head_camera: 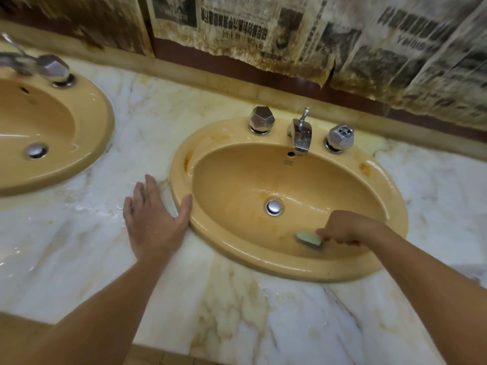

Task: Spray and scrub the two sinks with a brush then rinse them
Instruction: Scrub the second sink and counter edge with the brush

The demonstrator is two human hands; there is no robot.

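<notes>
Two tan oval sinks are set in a marble counter. The right sink [369, 177] fills the middle of the view, with brown stains on its rim and basin. My right hand [345, 227] is inside its near right part and grips a pale green brush [308, 239], whose head presses on the basin wall and looks blurred. My left hand [152, 219] rests flat on the wet counter, fingers straight, thumb touching the sink's left rim. The left sink [87, 114] lies at the left edge, partly cut off.
The right sink has a chrome tap [301, 135] between two faceted chrome knobs [261, 119] [340, 138] and a chrome drain plug [274, 206]. The marble counter [237, 306] is wet. Stained newspaper [290, 30] covers the wall behind. No spray bottle is in view.
</notes>
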